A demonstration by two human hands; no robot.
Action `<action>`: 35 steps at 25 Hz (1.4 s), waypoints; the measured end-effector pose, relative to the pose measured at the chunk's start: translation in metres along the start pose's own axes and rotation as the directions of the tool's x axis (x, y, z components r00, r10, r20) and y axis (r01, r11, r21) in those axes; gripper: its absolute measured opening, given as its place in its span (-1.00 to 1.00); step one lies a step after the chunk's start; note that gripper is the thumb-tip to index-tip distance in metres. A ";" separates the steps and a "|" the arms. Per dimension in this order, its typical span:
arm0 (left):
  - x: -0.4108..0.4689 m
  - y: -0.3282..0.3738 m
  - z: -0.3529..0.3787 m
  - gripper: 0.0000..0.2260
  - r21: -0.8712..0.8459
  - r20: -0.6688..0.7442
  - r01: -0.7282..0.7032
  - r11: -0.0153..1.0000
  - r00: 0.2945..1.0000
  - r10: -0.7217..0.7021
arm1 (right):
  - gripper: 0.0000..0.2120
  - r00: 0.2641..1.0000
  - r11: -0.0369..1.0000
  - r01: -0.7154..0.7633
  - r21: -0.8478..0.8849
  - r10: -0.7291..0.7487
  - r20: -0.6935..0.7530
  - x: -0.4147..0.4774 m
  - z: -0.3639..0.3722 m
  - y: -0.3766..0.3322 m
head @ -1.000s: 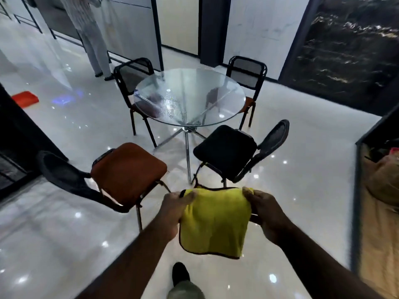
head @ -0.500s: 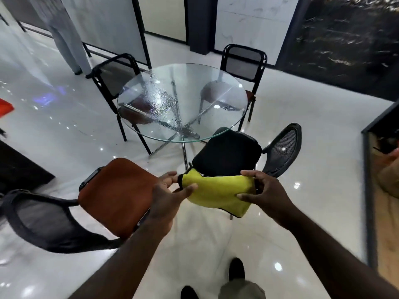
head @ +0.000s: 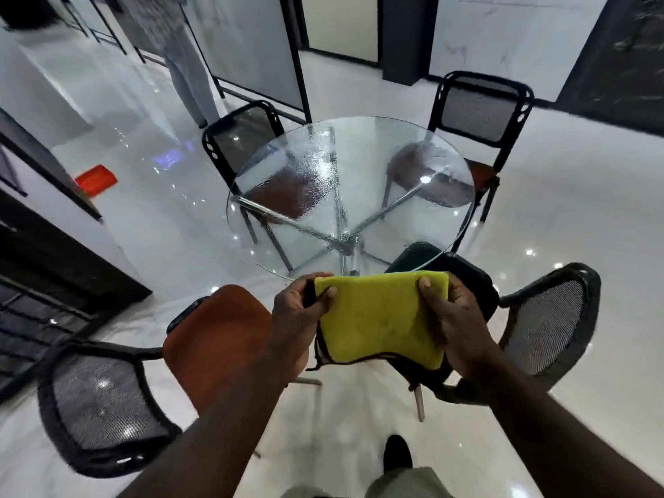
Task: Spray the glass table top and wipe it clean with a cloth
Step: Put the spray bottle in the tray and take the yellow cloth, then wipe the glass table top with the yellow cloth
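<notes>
A round glass table top (head: pixel 424 145) on a chrome cross frame stands ahead of me, with spray droplets across its left and middle. I hold a yellow cloth (head: pixel 381 318) with a dark hem, folded over, just short of the table's near edge. My left hand (head: pixel 298 314) pinches its left end and my right hand (head: pixel 456 318) grips its right end. No spray bottle is in view.
An orange-seated mesh chair (head: pixel 215 336) stands near left and a black-seated mesh chair (head: pixel 549 318) near right, both between me and the table. Two more black chairs (head: pixel 481 106) sit at the far side. A person (head: pixel 187 66) stands at back left. A red object (head: pixel 96 179) lies on the floor.
I have walked closer to the table. The cloth, hanging open a second ago, is now folded over and held flat between both hands near the table's edge.
</notes>
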State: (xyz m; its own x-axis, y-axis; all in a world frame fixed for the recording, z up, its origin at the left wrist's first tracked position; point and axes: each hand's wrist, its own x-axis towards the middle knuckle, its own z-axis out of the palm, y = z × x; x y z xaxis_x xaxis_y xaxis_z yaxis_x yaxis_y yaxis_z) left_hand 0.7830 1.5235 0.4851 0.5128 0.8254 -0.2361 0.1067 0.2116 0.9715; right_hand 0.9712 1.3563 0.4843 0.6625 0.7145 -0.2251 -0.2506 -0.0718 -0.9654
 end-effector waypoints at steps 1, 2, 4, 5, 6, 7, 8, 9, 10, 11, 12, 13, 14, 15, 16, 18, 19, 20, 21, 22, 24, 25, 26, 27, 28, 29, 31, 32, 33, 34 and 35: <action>0.004 0.004 0.001 -0.63 0.014 -0.025 -0.033 0.999 0.999 0.033 | -0.67 0.995 0.994 0.085 -0.065 -0.087 -0.039 0.009 0.004 -0.004; 0.008 0.008 0.004 -0.66 0.014 -0.072 -0.080 0.997 0.994 0.081 | -0.70 0.982 0.976 0.159 -0.147 -0.171 -0.075 0.020 0.011 -0.009; 0.012 0.021 0.016 -0.72 0.065 -0.176 -0.196 0.978 0.963 0.204 | -0.71 0.916 0.897 0.295 -0.329 -0.364 -0.171 0.025 0.035 -0.013; 0.010 0.027 0.025 -0.74 0.105 -0.191 -0.250 0.963 0.945 0.266 | -0.74 0.890 0.855 0.354 -0.380 -0.433 -0.145 0.020 0.054 -0.013; 0.007 0.032 0.035 -0.75 0.119 -0.181 -0.299 0.947 0.931 0.317 | -0.79 0.878 0.827 0.408 -0.387 -0.471 -0.081 0.014 0.074 -0.013; 0.004 0.037 0.045 -0.76 0.106 -0.166 -0.331 0.937 0.924 0.345 | -0.85 0.868 0.817 0.458 -0.352 -0.496 -0.023 0.009 0.093 -0.010; 0.002 0.040 0.051 -0.73 0.089 -0.158 -0.344 0.935 0.922 0.354 | -0.91 0.868 0.829 0.486 -0.277 -0.495 0.041 0.008 0.106 -0.005; 0.001 0.043 0.052 -0.65 0.071 -0.163 -0.345 0.936 0.922 0.352 | -0.90 0.873 0.854 0.488 -0.180 -0.475 0.111 0.011 0.114 -0.003; 0.006 0.045 0.046 -0.55 0.037 -0.191 -0.335 0.941 0.922 0.336 | -0.73 0.865 0.863 0.492 -0.119 -0.467 0.186 0.018 0.118 -0.003; 0.013 0.047 0.038 -0.46 -0.006 -0.237 -0.321 0.947 0.921 0.310 | -0.61 0.834 0.854 0.513 -0.091 -0.470 0.290 0.028 0.120 0.000; 0.022 0.049 0.027 -0.43 -0.055 -0.292 -0.305 0.951 0.916 0.277 | -0.55 0.811 0.853 0.515 -0.080 -0.456 0.366 0.037 0.121 0.001; 0.033 0.050 0.015 -0.47 -0.100 -0.335 -0.290 0.952 0.911 0.242 | -0.53 0.820 0.871 0.486 -0.076 -0.425 0.383 0.047 0.121 0.004; 0.045 0.048 0.002 -0.53 -0.145 -0.355 -0.269 0.952 0.913 0.203 | -0.54 0.852 0.892 0.445 -0.084 -0.393 0.346 0.060 0.123 0.004; 0.056 0.043 -0.010 -0.56 -0.203 -0.347 -0.233 0.951 0.925 0.153 | -0.55 0.888 0.901 0.415 -0.128 -0.369 0.275 0.074 0.126 0.008; 0.065 0.036 -0.021 -0.54 -0.279 -0.321 -0.190 0.941 0.942 0.095 | -0.53 0.911 0.897 0.391 -0.204 -0.347 0.223 0.089 0.127 0.009; 0.084 0.028 -0.044 -0.47 -0.462 -0.237 -0.089 0.882 0.971 -0.026 | -0.31 0.946 0.914 0.251 -0.319 -0.162 0.280 0.115 0.134 0.006; 0.094 0.025 -0.057 -0.42 -0.522 -0.205 -0.034 0.852 0.975 -0.087 | -0.25 0.938 0.929 0.128 -0.348 0.001 0.348 0.125 0.142 0.006; 0.104 0.023 -0.069 -0.38 -0.555 -0.189 0.010 0.832 0.972 -0.138 | -0.26 0.902 0.919 0.049 -0.392 0.128 0.413 0.133 0.151 0.008; 0.115 0.020 -0.082 -0.36 -0.563 -0.181 0.041 0.825 0.968 -0.171 | -0.34 0.873 0.901 0.011 -0.433 0.202 0.443 0.141 0.162 0.013; 0.126 0.016 -0.094 -0.39 -0.549 -0.184 0.060 0.834 0.964 -0.191 | -0.42 0.864 0.890 -0.014 -0.456 0.240 0.442 0.147 0.174 0.018; 0.143 0.004 -0.117 -0.44 -0.491 -0.178 0.110 0.864 0.959 -0.223 | -0.54 0.878 0.882 -0.044 -0.470 0.258 0.403 0.154 0.195 0.030; 0.150 -0.003 -0.126 -0.41 -0.450 -0.169 0.140 0.882 0.956 -0.238 | -0.63 0.887 0.870 -0.049 -0.491 0.264 0.378 0.157 0.202 0.036; 0.159 -0.013 -0.136 -0.38 -0.405 -0.160 0.174 0.897 0.953 -0.257 | -0.71 0.895 0.845 -0.048 -0.532 0.273 0.353 0.161 0.208 0.042; 0.167 -0.023 -0.144 -0.36 -0.355 -0.157 0.201 0.913 0.950 -0.271 | -0.77 0.903 0.809 -0.031 -0.587 0.274 0.331 0.166 0.212 0.049; 0.174 -0.033 -0.150 -0.37 -0.312 -0.152 0.223 0.924 0.948 -0.280 | -0.77 0.909 0.756 -0.008 -0.655 0.279 0.311 0.171 0.214 0.056; 0.180 -0.044 -0.153 -0.38 -0.264 -0.142 0.244 0.933 0.947 -0.288 | -0.76 0.909 0.695 0.007 -0.719 0.295 0.294 0.176 0.214 0.061; 0.192 -0.063 -0.156 -0.42 -0.131 -0.136 0.293 0.947 0.941 -0.310 | -0.78 0.898 0.597 0.029 -0.802 0.336 0.283 0.188 0.214 0.066; 0.198 -0.073 -0.154 -0.45 -0.084 -0.142 0.320 0.944 0.934 -0.329 | -0.76 0.892 0.548 0.043 -0.835 0.355 0.278 0.194 0.214 0.066; 0.203 -0.081 -0.151 -0.47 -0.057 -0.159 0.353 0.934 0.920 -0.358 | -0.70 0.894 0.501 0.060 -0.863 0.358 0.270 0.200 0.214 0.066; 0.208 -0.087 -0.147 -0.49 -0.040 -0.180 0.382 0.923 0.906 -0.383 | -0.63 0.901 0.453 0.092 -0.887 0.342 0.268 0.208 0.214 0.065; 0.216 -0.092 -0.142 -0.50 -0.016 -0.212 0.407 0.913 0.891 -0.401 | -0.59 0.910 0.402 0.128 -0.907 0.317 0.269 0.220 0.215 0.067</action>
State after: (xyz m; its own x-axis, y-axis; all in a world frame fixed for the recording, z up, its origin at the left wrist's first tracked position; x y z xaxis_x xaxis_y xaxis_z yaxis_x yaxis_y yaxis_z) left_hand 0.7625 1.7564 0.3419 0.2338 0.7614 -0.6046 0.2925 0.5380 0.7906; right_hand 0.9482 1.6579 0.3981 0.3334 0.8140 -0.4757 0.6240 -0.5687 -0.5359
